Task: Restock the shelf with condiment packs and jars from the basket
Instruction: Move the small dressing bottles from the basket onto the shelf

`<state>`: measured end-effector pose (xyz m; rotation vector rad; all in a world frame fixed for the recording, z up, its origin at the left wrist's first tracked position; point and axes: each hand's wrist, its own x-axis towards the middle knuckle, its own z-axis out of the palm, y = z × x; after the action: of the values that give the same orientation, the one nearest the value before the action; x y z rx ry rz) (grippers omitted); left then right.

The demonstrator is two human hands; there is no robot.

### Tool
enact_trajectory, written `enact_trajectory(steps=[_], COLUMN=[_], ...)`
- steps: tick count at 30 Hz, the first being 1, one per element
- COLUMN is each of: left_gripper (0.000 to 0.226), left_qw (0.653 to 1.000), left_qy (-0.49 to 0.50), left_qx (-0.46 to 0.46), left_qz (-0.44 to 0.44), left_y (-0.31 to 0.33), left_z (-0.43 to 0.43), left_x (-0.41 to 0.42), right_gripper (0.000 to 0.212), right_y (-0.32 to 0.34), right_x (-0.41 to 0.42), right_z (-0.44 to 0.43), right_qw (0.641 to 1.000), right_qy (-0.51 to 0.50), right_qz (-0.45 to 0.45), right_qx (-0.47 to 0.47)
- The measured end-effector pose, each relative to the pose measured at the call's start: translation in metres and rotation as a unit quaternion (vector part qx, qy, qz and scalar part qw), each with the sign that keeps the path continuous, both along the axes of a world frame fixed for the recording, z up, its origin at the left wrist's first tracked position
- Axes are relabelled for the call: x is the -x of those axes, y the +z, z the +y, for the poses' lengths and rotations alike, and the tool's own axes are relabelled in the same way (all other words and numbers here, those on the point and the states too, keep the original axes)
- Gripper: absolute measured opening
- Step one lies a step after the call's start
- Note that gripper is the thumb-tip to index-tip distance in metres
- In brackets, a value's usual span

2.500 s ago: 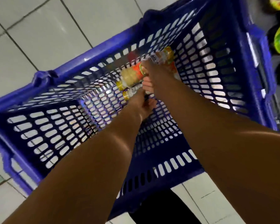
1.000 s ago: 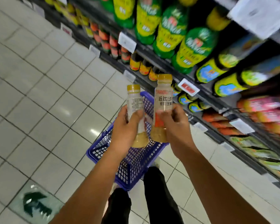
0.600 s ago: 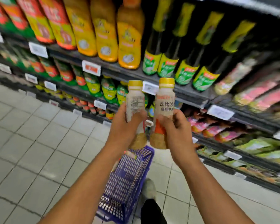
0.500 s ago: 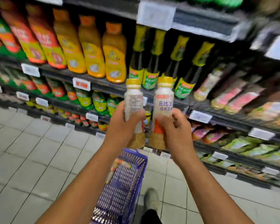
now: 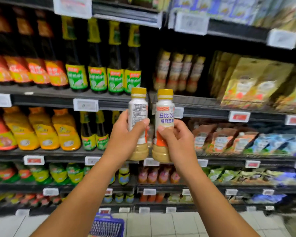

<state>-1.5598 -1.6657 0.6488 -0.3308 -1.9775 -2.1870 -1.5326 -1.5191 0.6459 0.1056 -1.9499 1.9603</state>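
Observation:
My left hand (image 5: 125, 134) grips a small dressing bottle (image 5: 138, 108) with a yellow cap, its printed back label facing me. My right hand (image 5: 176, 139) grips a matching bottle (image 5: 164, 110) with an orange and white front label. Both bottles are upright, side by side, raised in front of the shelf unit (image 5: 203, 106). A row of similar yellow-capped bottles (image 5: 179, 72) stands on the shelf just above and right of the held ones. The blue basket (image 5: 108, 226) sits on the floor at the bottom edge, only its rim showing.
Tall dark sauce bottles with green labels (image 5: 102, 65) fill the shelf to the left. Orange squeeze bottles (image 5: 41, 130) stand lower left. Gold pouches (image 5: 249, 82) and sauce packs (image 5: 220, 139) line the right shelves. White floor tiles (image 5: 161, 224) lie beside the basket.
My hands lifted the two bottles out of the basket and raised them toward the shelves. My view swung up from the floor and basket to face the shelving.

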Motion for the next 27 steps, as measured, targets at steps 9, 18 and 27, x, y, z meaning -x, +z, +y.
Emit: enact_trajectory(steps=[9, 18, 27], left_gripper=[0.039, 0.05, 0.061], left_qw=[0.999, 0.996, 0.993], left_qy=[-0.017, 0.018, 0.054], left_qx=[0.019, 0.058, 0.078], left_qz=[0.036, 0.058, 0.074], left_y=[0.044, 0.057, 0.073], left_z=[0.071, 0.122, 0.134], left_x=[0.027, 0.071, 0.128], right_gripper=[0.012, 0.036, 0.021], right_y=[0.039, 0.055, 0.068], right_x=[0.033, 0.068, 0.123], right_z=[0.07, 0.124, 0.14], right_qw=[0.999, 1.0, 0.999], right_qy=[-0.028, -0.015, -0.017], right_qz=[0.016, 0.014, 0.034], right_qx=[0.015, -0.01, -0.017])
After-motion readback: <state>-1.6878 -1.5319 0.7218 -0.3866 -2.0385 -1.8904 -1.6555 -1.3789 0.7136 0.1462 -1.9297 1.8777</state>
